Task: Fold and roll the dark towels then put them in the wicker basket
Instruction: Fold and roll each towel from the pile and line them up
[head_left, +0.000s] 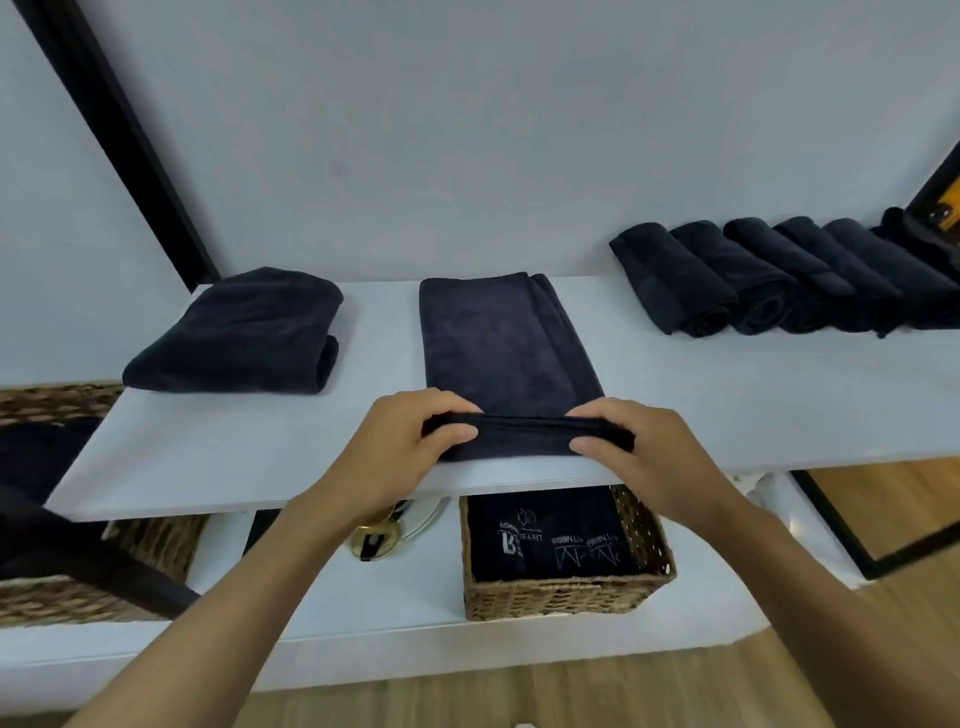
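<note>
A dark towel (498, 338), folded into a long strip, lies on the white shelf (249, 447) and runs away from me. Its near end is turned up into a small roll. My left hand (410, 441) pinches the roll's left end and my right hand (634, 447) pinches its right end. A folded stack of dark towels (239, 332) lies to the left. Several rolled dark towels (779, 280) lie in a row at the back right. A wicker basket (566, 592) with dark printed towels in it stands on the lower shelf, below my hands.
A larger wicker basket (57, 405) with dark cloth in it stands at the far left, partly under the shelf. A gold-based glass object (384, 535) sits on the lower shelf left of the small basket. Wooden floor shows at the bottom and right.
</note>
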